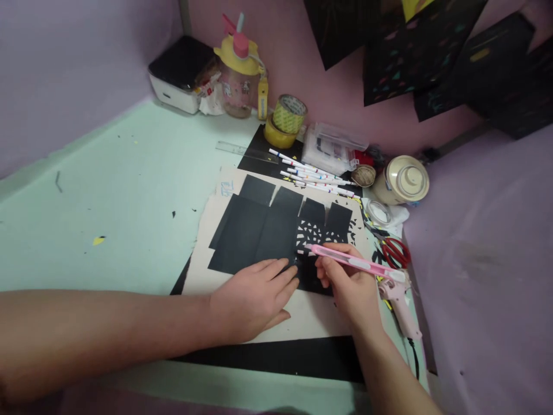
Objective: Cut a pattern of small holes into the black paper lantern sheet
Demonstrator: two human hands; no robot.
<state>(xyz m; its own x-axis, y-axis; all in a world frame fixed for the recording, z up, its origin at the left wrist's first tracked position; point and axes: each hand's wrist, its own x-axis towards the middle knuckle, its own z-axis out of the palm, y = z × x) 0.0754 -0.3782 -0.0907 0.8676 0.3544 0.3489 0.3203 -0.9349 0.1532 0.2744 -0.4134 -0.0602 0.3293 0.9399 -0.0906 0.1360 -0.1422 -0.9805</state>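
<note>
My left hand [254, 297] lies flat with fingers stretched out, pressing on the lower edge of the black paper [242, 230]. My right hand [352, 282] is closed around a slim pink utility knife [345, 259] with a white slider. Its tip points left, over the part of the black paper where small angular holes [309, 231] show pale board. Beneath the paper is a cream board [207, 282] with blue marks at its upper left. Small black offcuts are scattered right of the holes.
White markers [315, 176] lie behind the board, near tape rolls [289, 115], a ruler [242, 150] and a clear plastic box [330, 153]. A yellow-lidded bottle [239, 80] stands farther back. Red-handled scissors [395, 252], a pink glue gun [401, 308] and a cream jar [401, 178] are on the right.
</note>
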